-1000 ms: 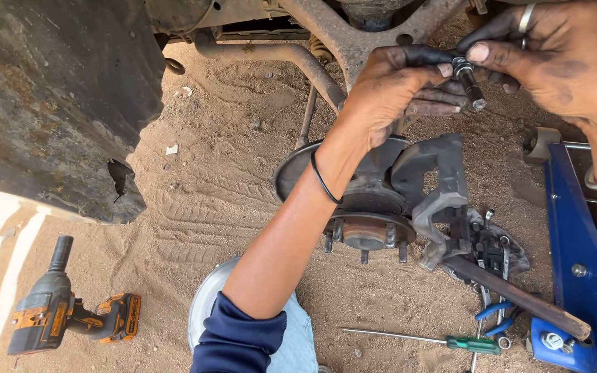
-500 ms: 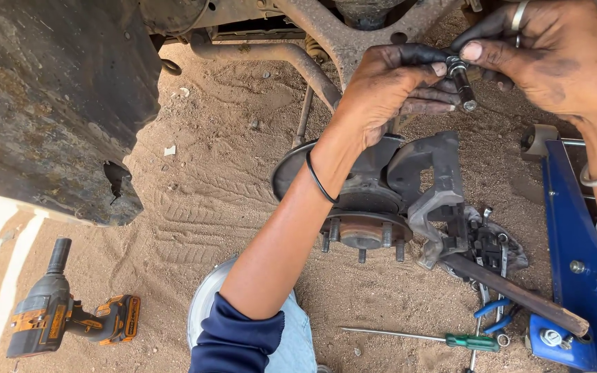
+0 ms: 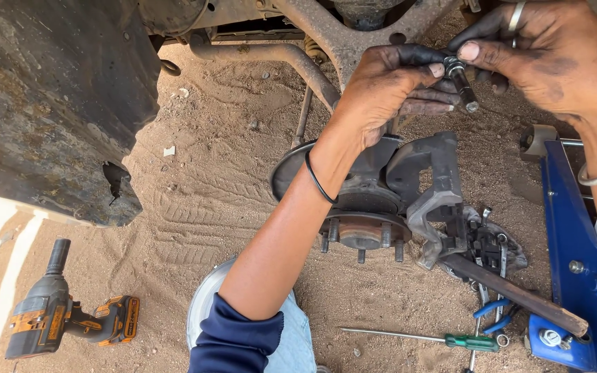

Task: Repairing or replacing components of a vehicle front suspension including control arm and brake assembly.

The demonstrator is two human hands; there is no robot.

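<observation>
Overhead, left hand [image 3: 392,86] and right hand [image 3: 547,55] both pinch small dark bolt [image 3: 461,83], fingers closed, above brake caliper [image 3: 430,183] and wheel hub [image 3: 361,231].

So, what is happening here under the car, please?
A person works at a car's bare wheel hub on sandy ground. Both greasy hands are raised above the brake caliper: the left hand and the right hand together pinch a small dark bolt between their fingertips. A cordless impact wrench lies at the left; a green-handled screwdriver and a blue floor jack are at the right.
</observation>
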